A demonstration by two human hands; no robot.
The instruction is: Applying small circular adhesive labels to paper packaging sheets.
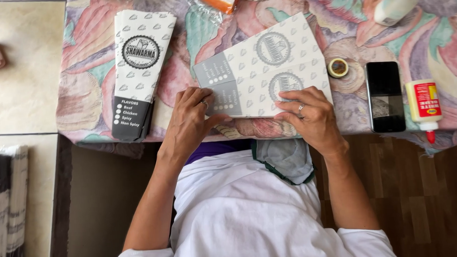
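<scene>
1. Floral-print tablecloth: bears a stack of finished printed sleeves at left.
2. Flat paper sheet: lies at the near edge, partly folded, not yet glued, by appearance.
3. Left hand and right hand: fingers spread, pressing the sheet's lower edge down.
4. Glue bottle: lies apart at right.

Bright, even daylight, soft shadows only. Mild glare on glossy black rectangular phone screen. Sharp focus centre; dim under the floral-patterned tablecloth edge. No motion blur.
</scene>
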